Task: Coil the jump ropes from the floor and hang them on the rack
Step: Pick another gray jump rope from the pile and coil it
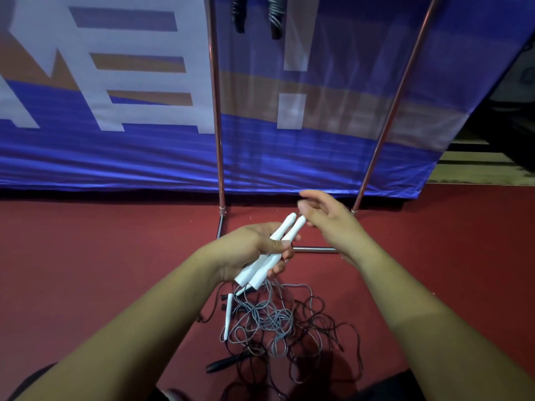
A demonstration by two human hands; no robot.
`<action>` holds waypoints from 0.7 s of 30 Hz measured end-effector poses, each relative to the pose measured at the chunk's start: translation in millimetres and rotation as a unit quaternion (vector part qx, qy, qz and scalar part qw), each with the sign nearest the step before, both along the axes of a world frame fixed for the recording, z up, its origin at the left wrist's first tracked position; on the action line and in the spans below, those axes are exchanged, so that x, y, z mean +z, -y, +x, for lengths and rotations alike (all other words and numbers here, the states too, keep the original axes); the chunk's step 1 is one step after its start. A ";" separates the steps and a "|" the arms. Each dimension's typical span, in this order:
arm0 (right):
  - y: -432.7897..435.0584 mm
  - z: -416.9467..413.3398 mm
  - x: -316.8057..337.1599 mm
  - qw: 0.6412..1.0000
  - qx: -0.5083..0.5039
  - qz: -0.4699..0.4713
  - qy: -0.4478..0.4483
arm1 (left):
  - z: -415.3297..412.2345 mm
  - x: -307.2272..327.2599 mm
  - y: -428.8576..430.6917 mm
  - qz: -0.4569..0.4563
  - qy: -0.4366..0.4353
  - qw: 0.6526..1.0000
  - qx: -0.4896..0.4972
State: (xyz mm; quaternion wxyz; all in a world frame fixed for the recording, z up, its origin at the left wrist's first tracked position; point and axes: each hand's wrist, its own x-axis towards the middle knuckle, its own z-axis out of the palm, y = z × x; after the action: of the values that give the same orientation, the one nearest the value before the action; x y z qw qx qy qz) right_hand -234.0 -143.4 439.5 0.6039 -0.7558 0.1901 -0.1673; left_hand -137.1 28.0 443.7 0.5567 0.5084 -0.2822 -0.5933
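Red floor (86, 256); left hand (246, 247) grips white handles (282, 228)

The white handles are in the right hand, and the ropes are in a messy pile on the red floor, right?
No: the head view shows the left hand holding the white handles; the right hand is open. The ropes are in a messy pile on the red floor.

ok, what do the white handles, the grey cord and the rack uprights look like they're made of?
The white handles look like moulded plastic: smooth, matte, even colour, tapered shape. The grey cord is probably rubbery or plastic-coated: thin and lying in loose loops; any core cannot be told. The rack uprights are metal tube with a glossy coppery finish and a highlight running along it.
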 end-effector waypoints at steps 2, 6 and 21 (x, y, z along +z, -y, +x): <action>0.7 0.1 0.6 0.991 0.102 0.085 0.007 | 1.3 1.5 -2.6 -0.021 -0.021 0.999 -0.030; 10.1 -6.3 7.5 0.990 0.137 0.031 -0.013 | 3.1 3.7 -4.1 -0.022 0.005 0.999 -0.041; 22.8 -1.8 4.8 0.998 0.000 0.043 0.054 | -24.3 -3.6 0.0 0.049 -0.053 0.997 0.041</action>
State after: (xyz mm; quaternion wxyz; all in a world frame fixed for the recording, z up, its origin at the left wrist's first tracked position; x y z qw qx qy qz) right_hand -235.8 -166.2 444.3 0.6452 -0.7192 0.1641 -0.1989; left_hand -161.4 27.9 440.1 0.5694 0.5137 -0.2018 -0.6093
